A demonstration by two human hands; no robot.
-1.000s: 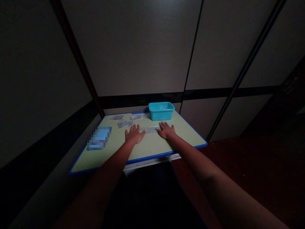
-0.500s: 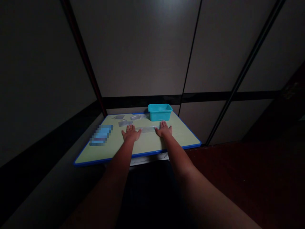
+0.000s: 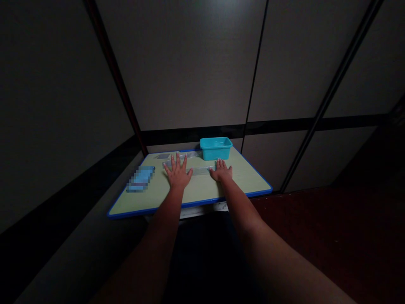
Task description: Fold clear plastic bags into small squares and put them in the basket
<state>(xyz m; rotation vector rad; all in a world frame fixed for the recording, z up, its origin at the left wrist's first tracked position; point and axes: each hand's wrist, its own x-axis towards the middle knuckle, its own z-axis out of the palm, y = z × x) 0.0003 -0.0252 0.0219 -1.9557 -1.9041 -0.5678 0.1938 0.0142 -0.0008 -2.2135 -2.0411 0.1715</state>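
My left hand (image 3: 179, 173) is open with its fingers spread wide, over the middle of a pale yellow table (image 3: 202, 189) with a blue edge. My right hand (image 3: 221, 172) lies open near the front of a turquoise basket (image 3: 216, 153), its thumb pointing left. Between the two hands lies a flat clear plastic piece (image 3: 200, 171), near both thumbs. Other clear plastic pieces (image 3: 191, 155) lie behind my left hand, which partly hides them. Neither hand grips anything.
A blue pixelated item (image 3: 141, 179) lies at the table's left side. Another flat see-through piece (image 3: 162, 156) is at the back left. Dark wall panels (image 3: 190, 67) stand directly behind the table, and a reddish floor (image 3: 316, 228) shows at the right.
The fingers of my left hand have spread wider and reach further toward the back, now covering part of the plastic there. My right hand stays in nearly the same place. The view has shifted slightly.
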